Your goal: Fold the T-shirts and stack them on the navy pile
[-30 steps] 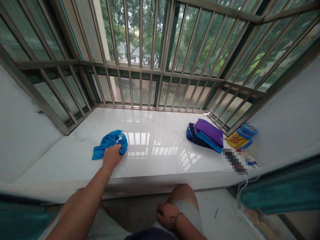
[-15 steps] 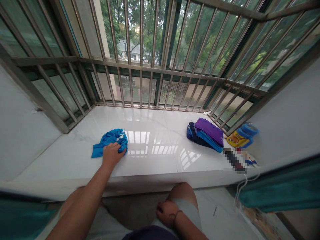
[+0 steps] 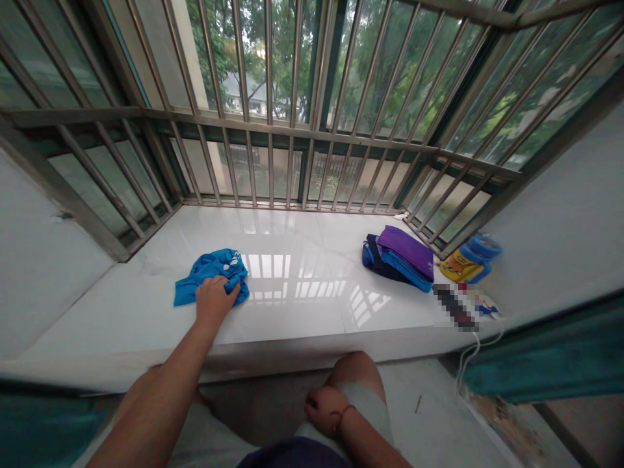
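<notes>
A crumpled blue shirt [image 3: 207, 265] with white print lies on the left part of the white sill. One flat end of it sticks out to the left, perhaps a sleeve. My left hand [image 3: 214, 298] is on its near side, with fingers and thumb closed on a bunch of the fabric. On my right thigh rests my right hand [image 3: 324, 409], curled into a loose fist with nothing visible in it; a thin bracelet circles the wrist. A folded stack of clothes [image 3: 404, 252], purple on top with blue and dark pieces below, sits to the right.
A glossy white sill [image 3: 302, 318] runs under the barred window [image 3: 312, 136]. Beyond the clothes, a blue-and-yellow container [image 3: 468, 260] stands against the right wall. A pixelated dark item [image 3: 455, 309] and a white cable [image 3: 468, 361] are nearby. Teal curtains [image 3: 546, 364] hang at the sides.
My left hand has moved slightly left on the shirt, and the fabric has spread a little to the left. The view has shifted a bit; my right hand stays on the thigh.
</notes>
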`<state>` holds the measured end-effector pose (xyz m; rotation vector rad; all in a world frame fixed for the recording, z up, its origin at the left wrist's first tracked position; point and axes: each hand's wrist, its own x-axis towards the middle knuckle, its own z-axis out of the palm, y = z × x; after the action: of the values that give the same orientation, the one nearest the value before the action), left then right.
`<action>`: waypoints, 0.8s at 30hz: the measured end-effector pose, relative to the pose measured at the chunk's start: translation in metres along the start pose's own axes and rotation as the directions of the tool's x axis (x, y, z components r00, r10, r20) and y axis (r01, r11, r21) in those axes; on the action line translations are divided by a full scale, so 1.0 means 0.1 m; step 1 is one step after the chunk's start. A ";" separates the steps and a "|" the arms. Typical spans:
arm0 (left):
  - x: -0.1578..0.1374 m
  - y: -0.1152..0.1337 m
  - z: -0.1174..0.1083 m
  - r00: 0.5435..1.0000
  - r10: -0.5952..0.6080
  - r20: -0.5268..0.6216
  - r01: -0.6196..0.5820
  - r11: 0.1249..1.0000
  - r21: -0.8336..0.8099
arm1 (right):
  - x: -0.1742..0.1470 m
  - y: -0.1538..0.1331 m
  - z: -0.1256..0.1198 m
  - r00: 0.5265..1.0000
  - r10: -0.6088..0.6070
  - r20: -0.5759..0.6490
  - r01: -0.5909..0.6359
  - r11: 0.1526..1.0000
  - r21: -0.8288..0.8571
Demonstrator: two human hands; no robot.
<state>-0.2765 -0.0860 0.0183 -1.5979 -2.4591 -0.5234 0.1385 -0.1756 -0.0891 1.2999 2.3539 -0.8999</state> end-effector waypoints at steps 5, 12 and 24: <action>-0.01 0.00 0.01 0.999 0.031 -0.023 -0.031 0.999 -0.016 | -0.01 -0.02 -0.02 1.000 0.015 0.000 -0.015 1.000 -0.007; -0.01 -0.01 0.03 0.998 0.049 -0.037 -0.049 0.999 -0.011 | 0.03 -0.01 0.00 0.999 0.035 -0.003 -0.035 0.999 0.001; 0.00 -0.03 0.05 0.996 0.070 -0.051 -0.079 0.976 -0.203 | 0.04 0.00 0.01 0.999 0.035 0.001 -0.035 0.999 -0.001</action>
<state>-0.2791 -0.0849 0.0134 -1.7258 -2.3678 -0.8137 0.1369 -0.1740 -0.0922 1.3356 2.3229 -0.8884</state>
